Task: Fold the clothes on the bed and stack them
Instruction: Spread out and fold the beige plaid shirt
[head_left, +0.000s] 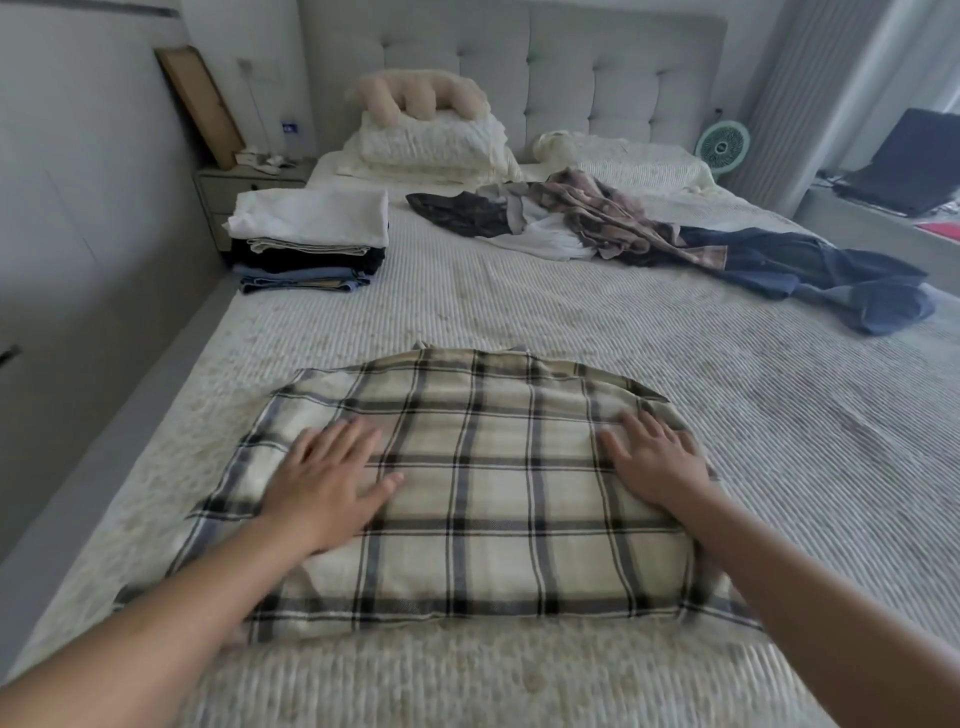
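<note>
- Plaid shirt (467, 493) lay spread on the striped bedcover (779, 441), close to the near edge, partly folded into a rough rectangle; collar end pointed toward the headboard.
- Left hand (324, 480) was flat on the shirt's left part, fingers spread, palm down. No pinch; it held nothing, only pressed.
- Right hand (657, 462) was flat on the right part, near the rounded right edge, likewise open and pressing, nothing gripped.
- Folded stack (309, 239) sat at the far left of the bed, white piece on top, well apart from the shirt.
- Unfolded pile (623, 228) remained at far right: brown patterned piece, white piece, dark blue garment (831, 280).
- Judgement: smoothing step, before the next fold.
- Risk: left edge looked uneven and flared out; folding over it could trap a crease.
- Risk: hands pushing outward could drag the loose cover and skew the shirt.
- Risk: the stack was already tall and near the bed edge; a lopsided fold on top could tip it.
</note>
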